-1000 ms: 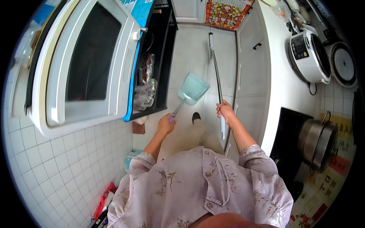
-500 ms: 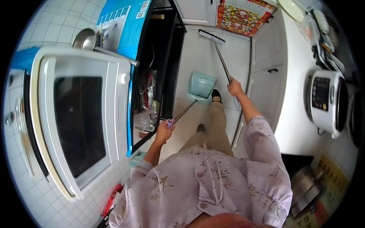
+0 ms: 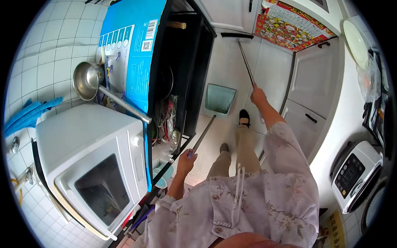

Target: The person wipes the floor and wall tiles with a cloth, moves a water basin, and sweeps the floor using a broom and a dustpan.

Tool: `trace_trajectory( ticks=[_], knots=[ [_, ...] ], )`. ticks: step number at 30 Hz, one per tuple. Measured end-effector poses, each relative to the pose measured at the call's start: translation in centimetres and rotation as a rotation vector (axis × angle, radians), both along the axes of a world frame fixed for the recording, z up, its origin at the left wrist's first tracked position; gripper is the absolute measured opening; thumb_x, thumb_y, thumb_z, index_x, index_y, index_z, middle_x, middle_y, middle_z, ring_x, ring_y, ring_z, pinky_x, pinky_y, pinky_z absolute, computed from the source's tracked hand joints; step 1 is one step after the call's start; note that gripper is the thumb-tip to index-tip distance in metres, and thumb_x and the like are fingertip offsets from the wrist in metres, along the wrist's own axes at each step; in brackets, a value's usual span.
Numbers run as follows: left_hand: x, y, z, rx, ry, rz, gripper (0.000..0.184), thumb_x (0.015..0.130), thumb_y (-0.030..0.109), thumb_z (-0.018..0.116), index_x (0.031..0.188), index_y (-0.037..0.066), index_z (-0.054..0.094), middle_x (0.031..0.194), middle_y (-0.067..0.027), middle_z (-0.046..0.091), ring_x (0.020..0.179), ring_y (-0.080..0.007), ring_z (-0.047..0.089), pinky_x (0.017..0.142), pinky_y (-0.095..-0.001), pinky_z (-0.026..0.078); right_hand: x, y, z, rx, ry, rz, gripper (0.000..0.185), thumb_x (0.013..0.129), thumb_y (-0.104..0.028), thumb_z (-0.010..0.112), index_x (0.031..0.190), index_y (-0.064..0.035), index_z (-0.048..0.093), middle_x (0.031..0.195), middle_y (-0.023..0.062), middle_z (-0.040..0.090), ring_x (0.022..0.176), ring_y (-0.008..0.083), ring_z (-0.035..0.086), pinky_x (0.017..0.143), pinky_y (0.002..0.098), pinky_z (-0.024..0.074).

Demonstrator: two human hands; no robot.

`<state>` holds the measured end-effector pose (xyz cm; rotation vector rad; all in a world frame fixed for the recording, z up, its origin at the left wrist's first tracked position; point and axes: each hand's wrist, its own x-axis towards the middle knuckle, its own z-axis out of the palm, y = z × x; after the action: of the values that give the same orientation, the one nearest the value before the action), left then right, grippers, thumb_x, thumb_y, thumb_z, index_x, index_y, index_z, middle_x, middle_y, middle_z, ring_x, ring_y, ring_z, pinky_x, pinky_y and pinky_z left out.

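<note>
My left hand (image 3: 187, 161) is closed around the end of a long dustpan handle (image 3: 204, 132). The pale green dustpan (image 3: 210, 99) sits on the floor ahead, its open side facing away from me, with some dark debris inside. My right hand (image 3: 259, 96) grips the metal stick of a broom (image 3: 247, 64). At the far end of the floor, the broom's wide, flat head (image 3: 237, 36) lies close to the base of a white cabinet. A gap of bare tile separates it from the dustpan.
A black shelf rack (image 3: 192, 74) with bagged items stands on the left, beside a white oven (image 3: 103, 165) and a metal ladle (image 3: 87, 80). White cabinets (image 3: 312, 78) and a counter with a rice cooker (image 3: 356, 175) line the right. My feet are behind the dustpan.
The broom head has moved toward the far cabinet and turned more crosswise. My view has shifted and my feet have changed position. Both hands keep their grips.
</note>
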<state>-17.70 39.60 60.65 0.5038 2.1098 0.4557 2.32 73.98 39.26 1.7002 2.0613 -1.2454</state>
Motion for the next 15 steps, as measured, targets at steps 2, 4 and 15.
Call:
trace_trajectory(
  ticks=[2, 4, 15],
  knots=[
    [-0.3, 0.1, -0.3, 0.006, -0.005, 0.021, 0.027, 0.079, 0.019, 0.066, 0.100, 0.002, 0.061, 0.077, -0.0058, 0.061, 0.068, -0.0126, 0.055, 0.065, -0.0266, 0.045, 2.6, -0.5, 1.5, -0.013, -0.041, 0.035, 0.052, 0.082, -0.005, 0.045, 0.133, -0.0016, 0.035, 0.108, 0.0277, 0.056, 0.096, 0.0399, 0.057, 0.080, 0.0447, 0.0472],
    [-0.5, 1.0, 0.4, -0.045, -0.019, 0.037, 0.027, 0.079, 0.019, 0.066, 0.099, 0.002, 0.061, 0.077, -0.0046, 0.061, 0.068, -0.0122, 0.054, 0.066, -0.0265, 0.045, 4.9, -0.1, 3.1, -0.082, -0.034, 0.040, 0.053, 0.081, -0.004, 0.045, 0.133, -0.0040, 0.037, 0.108, 0.0268, 0.057, 0.096, 0.0399, 0.057, 0.083, 0.0441, 0.0468],
    [-1.7, 0.4, -1.3, -0.026, -0.054, 0.053, 0.024, 0.079, 0.017, 0.066, 0.097, 0.002, 0.061, 0.081, -0.0052, 0.062, 0.073, -0.0113, 0.055, 0.069, -0.0265, 0.045, 0.1, 0.0, -1.3, 0.041, -0.018, 0.113, 0.045, 0.082, -0.009, 0.045, 0.127, -0.0032, 0.042, 0.100, 0.0268, 0.059, 0.093, 0.0421, 0.057, 0.080, 0.0472, 0.0475]
  ],
)
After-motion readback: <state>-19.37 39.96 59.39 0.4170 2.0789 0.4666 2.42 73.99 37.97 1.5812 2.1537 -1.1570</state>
